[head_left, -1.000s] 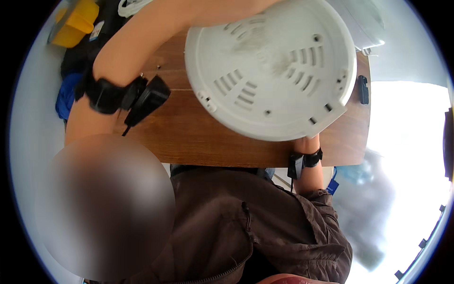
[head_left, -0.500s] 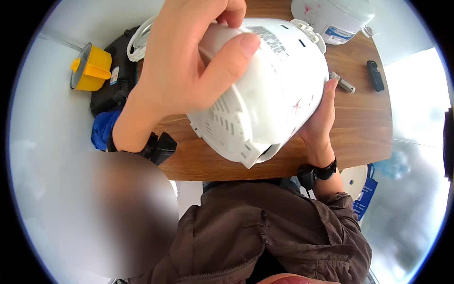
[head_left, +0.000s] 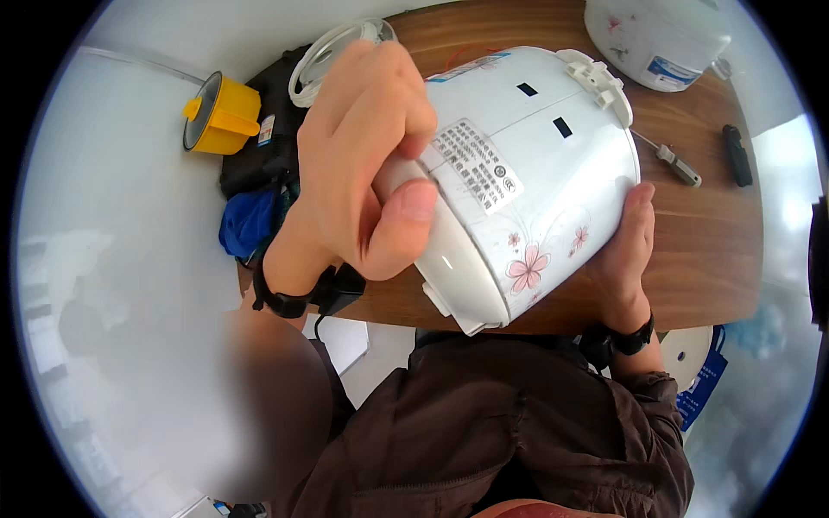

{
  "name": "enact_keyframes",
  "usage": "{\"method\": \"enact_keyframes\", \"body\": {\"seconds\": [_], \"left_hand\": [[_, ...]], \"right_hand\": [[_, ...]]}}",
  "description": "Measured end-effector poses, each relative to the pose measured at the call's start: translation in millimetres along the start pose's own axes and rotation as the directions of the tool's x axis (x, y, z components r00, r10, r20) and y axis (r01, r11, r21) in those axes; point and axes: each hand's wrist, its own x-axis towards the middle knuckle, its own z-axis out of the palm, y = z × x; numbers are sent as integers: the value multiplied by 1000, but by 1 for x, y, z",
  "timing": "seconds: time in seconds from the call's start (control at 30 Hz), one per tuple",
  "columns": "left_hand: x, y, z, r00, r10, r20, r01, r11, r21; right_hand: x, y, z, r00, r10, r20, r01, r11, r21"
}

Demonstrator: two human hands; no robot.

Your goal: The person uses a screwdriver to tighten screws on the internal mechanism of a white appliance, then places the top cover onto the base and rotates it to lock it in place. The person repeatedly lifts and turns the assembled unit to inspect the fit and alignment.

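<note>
A white rice cooker body [head_left: 553,164] with pink flowers and a printed label lies tilted on its side over the table. My left hand [head_left: 371,155] is closed on the white base rim [head_left: 462,268] at its left end, thumb on the near side and fingers curled over the top. My right hand [head_left: 626,242] lies along the opposite end, its palm and thumb against the shell and its other fingers hidden behind it. A white plastic hinge bracket [head_left: 598,86] sticks out at the upper right of the body, and two black slots show in its wall.
Behind the body, the wooden table [head_left: 708,224] holds a screwdriver [head_left: 678,164], a black object [head_left: 737,155] and another white flowered cooker part [head_left: 656,43]. At the left are a yellow pot [head_left: 229,112], a black case [head_left: 263,160], a blue cloth [head_left: 249,224] and a clear-centred white lid ring [head_left: 332,56].
The cooker body has turned, so its label and slots now face me and the vented bottom is out of sight. My left hand has shifted down along the rim; the view has shifted too.
</note>
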Motion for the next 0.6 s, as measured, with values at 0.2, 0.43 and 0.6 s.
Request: {"method": "enact_keyframes", "body": {"seconds": [0.2,0.43,0.6], "left_hand": [[-27,-3,-6,997,45,-61,-45,999,-5],[-68,-4,-4,980,108,-170,-108,994,12],[-86,-4,-1,967,129,-219,-128,992,20]], "right_hand": [[-8,6,-4,999,-34,33,36,997,-69],[-16,6,-8,983,-109,148,153,931,-330],[-17,11,-18,961,-176,212,260,832,-490]]}}
